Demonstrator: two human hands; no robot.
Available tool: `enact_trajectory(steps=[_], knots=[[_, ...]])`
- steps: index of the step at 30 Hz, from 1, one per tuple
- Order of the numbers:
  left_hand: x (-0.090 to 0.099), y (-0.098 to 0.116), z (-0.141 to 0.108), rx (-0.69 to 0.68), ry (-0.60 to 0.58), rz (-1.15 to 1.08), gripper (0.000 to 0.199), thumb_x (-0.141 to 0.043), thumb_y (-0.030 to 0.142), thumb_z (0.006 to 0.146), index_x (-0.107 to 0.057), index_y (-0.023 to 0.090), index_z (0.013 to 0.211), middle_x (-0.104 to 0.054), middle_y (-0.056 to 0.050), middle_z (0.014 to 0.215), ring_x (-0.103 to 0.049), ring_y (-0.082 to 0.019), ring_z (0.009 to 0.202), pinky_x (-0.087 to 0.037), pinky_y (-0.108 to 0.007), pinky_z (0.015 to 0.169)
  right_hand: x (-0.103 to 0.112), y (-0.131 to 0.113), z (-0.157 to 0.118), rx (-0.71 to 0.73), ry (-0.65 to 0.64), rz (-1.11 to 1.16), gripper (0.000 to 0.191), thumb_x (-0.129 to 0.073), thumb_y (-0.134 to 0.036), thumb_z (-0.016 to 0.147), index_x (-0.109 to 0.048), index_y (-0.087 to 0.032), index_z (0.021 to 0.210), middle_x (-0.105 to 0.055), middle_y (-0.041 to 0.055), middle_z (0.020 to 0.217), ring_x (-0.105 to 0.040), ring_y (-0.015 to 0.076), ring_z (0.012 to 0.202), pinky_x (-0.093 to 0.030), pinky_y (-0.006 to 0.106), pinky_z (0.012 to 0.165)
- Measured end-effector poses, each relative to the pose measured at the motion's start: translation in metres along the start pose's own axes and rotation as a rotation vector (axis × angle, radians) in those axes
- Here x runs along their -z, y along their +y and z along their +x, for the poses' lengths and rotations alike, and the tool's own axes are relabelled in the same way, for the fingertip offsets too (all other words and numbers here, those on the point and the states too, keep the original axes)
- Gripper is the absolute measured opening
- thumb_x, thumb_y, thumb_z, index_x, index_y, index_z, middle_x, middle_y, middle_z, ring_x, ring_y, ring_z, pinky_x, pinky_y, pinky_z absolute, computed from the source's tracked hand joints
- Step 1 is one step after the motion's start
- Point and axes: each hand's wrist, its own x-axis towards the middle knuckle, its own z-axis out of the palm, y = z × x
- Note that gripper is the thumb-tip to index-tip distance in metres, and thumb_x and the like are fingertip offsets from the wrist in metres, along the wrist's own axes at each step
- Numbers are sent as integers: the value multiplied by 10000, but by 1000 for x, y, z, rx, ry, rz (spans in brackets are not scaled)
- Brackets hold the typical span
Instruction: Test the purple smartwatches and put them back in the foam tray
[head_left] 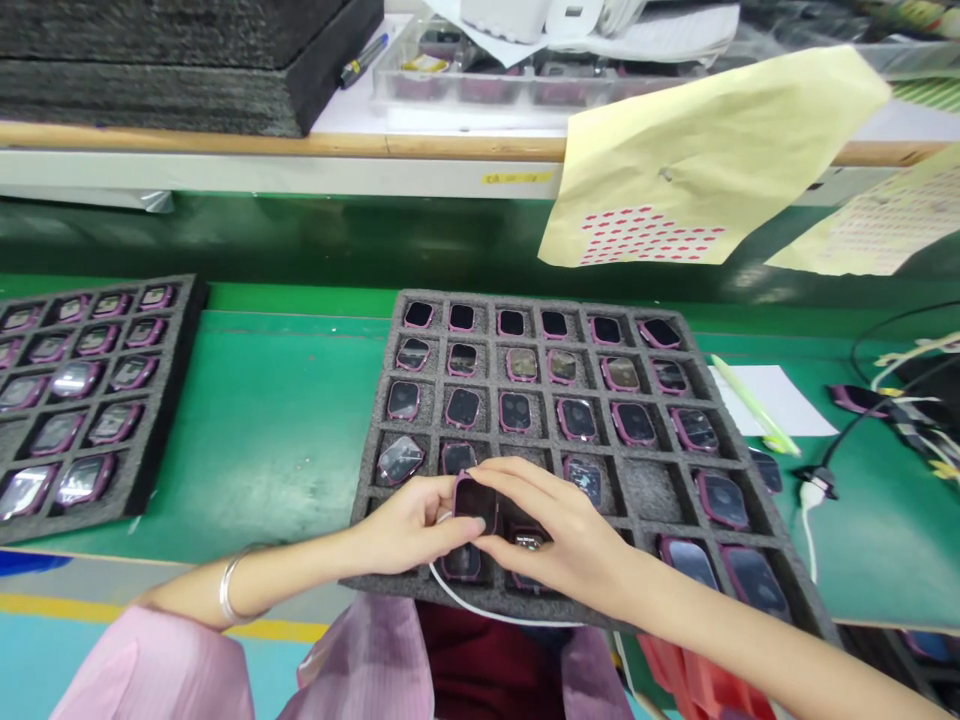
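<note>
Both hands hold a smartwatch (472, 503) with a dark screen and a purple rim, lifted over the near part of a grey foam tray (649, 488). My left hand (409, 525) pinches its left side, thumb on the lower face. The fingers of my right hand (559, 515) close on its right side. A white cable (480, 610) runs from behind my left hand along the tray's near edge; its end is hidden. Similar watches sit in the tray's compartments, and one under my right hand has a lit screen (529, 540).
A second foam tray (169, 420) of watches stands at the left. Right of the main tray lie a light-green pen (757, 405), white paper (802, 400) and a cable plug (814, 490). Yellow sheets (675, 170) hang from the shelf edge (360, 145) above the green table (285, 400).
</note>
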Motion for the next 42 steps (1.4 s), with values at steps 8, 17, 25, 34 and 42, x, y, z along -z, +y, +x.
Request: enact_trajectory(steps=[8, 17, 25, 34, 42], knots=[[1, -3, -2, -14, 1, 56, 269, -601, 379, 841, -512, 126, 823, -355, 87, 535, -285, -35, 431, -207, -173, 388, -2, 2, 1, 8, 64, 219, 439, -687, -131, 797, -545, -169, 1210, -609, 92, 1081, -608, 203, 978, -525, 296, 843], [0, -1, -1, 14, -5, 79, 271, -592, 389, 843, -514, 131, 816, -348, 85, 539, -275, -38, 430, -200, -179, 391, -4, 5, -5, -6, 39, 228, 476, -681, -124, 811, -520, -165, 1256, -584, 94, 1117, -586, 195, 1006, -504, 291, 874], [4, -3, -3, -2, -45, 103, 264, -605, 356, 824, -489, 135, 739, -357, 59, 590, -292, -58, 508, -249, -189, 459, -3, 2, -6, -5, 20, 277, 497, -698, -157, 819, -514, -171, 1281, -571, 108, 1112, -579, 207, 984, -506, 330, 852], [8, -4, -6, 14, -90, 24, 298, -619, 400, 812, -527, 122, 759, -385, 78, 485, -282, -34, 385, -208, -168, 377, -5, 1, -3, -23, 59, 370, 511, -762, -245, 784, -553, -187, 1246, -558, 100, 1110, -559, 221, 1019, -489, 357, 887], [6, -6, -4, 0, 21, 85, 348, -635, 439, 789, -476, 145, 691, -353, 81, 507, -281, -37, 410, -199, -181, 385, -8, 4, -4, 44, 74, 258, 529, -727, -154, 808, -505, -180, 1287, -586, 107, 1106, -543, 230, 1007, -483, 379, 868]])
